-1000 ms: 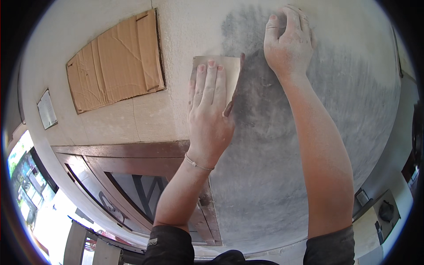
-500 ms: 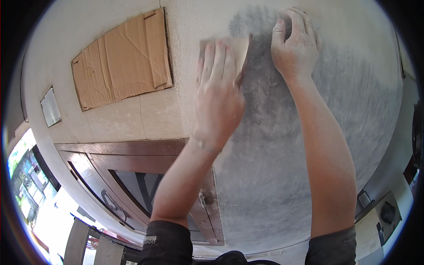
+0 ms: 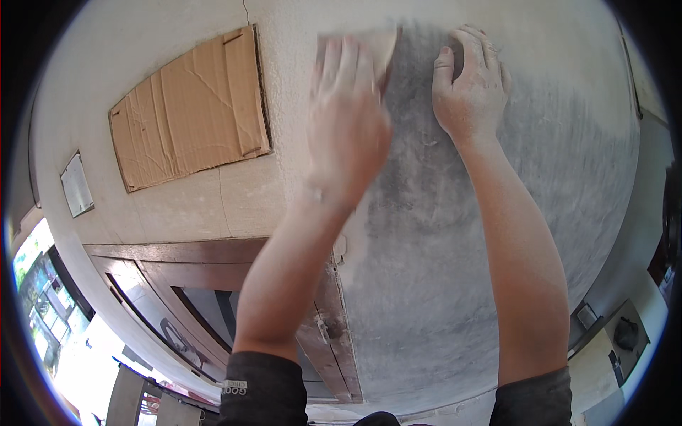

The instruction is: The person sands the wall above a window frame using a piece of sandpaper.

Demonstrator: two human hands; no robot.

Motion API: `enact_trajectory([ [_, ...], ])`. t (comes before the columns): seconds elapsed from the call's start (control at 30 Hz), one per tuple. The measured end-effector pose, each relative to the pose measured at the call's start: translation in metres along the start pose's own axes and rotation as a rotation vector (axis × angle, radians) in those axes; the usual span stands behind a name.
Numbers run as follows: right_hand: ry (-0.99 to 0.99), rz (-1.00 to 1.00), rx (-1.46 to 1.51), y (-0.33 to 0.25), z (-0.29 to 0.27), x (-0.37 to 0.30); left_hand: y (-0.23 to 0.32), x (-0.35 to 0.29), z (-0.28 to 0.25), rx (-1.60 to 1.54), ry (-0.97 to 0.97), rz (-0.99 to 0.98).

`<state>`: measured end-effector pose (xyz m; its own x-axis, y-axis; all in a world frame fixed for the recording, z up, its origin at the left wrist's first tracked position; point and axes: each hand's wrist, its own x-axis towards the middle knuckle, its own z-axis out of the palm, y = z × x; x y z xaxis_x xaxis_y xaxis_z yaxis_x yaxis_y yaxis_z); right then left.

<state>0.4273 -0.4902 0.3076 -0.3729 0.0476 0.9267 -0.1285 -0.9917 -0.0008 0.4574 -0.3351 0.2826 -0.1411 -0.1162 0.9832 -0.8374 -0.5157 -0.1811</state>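
Observation:
My left hand (image 3: 348,121) presses a sheet of sandpaper (image 3: 383,48) against the wall, its fingers laid over the sheet and a little blurred. The sheet's right edge curls away from the surface. Beneath and beside it the wall (image 3: 426,248) shows a grey, smeared area, paler toward the top and left. My right hand (image 3: 474,92) leans on that wall to the right of the sheet, thumb apart from the bent fingers. It holds nothing that I can see, and whitish dust coats its skin.
A cardboard panel (image 3: 192,106) is fixed on the wall at left, with a small pale plate (image 3: 77,186) beyond it. Below them runs a brown wooden frame (image 3: 177,250) with glass panes. A dark round object (image 3: 626,332) appears at lower right.
My left hand has slid up the wall with the sandpaper. My right hand keeps its place on the wall, while the whole view has shifted slightly.

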Motion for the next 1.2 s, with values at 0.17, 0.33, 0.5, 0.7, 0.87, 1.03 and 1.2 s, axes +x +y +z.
enact_trajectory([
  [0.17, 0.032, -0.011, -0.067, 0.008, -0.007, 0.003, 0.012, -0.026, 0.008, 0.002, 0.086, 0.002],
  [0.33, -0.039, -0.015, -0.001, 0.025, -0.014, -0.016, 0.017, -0.057, 0.002, 0.053, -0.006, -0.062],
  [0.5, -0.066, 0.008, -0.011, 0.031, -0.021, -0.021, -0.006, 0.030, 0.005, 0.102, 0.085, 0.044],
  [0.7, -0.080, -0.004, -0.045, 0.046, -0.033, -0.024, 0.014, -0.057, -0.006, 0.069, -0.003, -0.026],
  [0.87, -0.102, -0.020, -0.096, 0.046, -0.032, -0.025, -0.001, -0.013, -0.001, 0.123, -0.009, 0.043],
  [1.03, -0.161, 0.072, -0.016, 0.017, -0.028, -0.012, -0.010, 0.005, -0.001, 0.144, 0.016, 0.087],
  [1.2, -0.119, 0.217, 0.026, -0.008, -0.014, -0.017, 0.007, -0.052, -0.003, 0.111, -0.023, -0.011],
])
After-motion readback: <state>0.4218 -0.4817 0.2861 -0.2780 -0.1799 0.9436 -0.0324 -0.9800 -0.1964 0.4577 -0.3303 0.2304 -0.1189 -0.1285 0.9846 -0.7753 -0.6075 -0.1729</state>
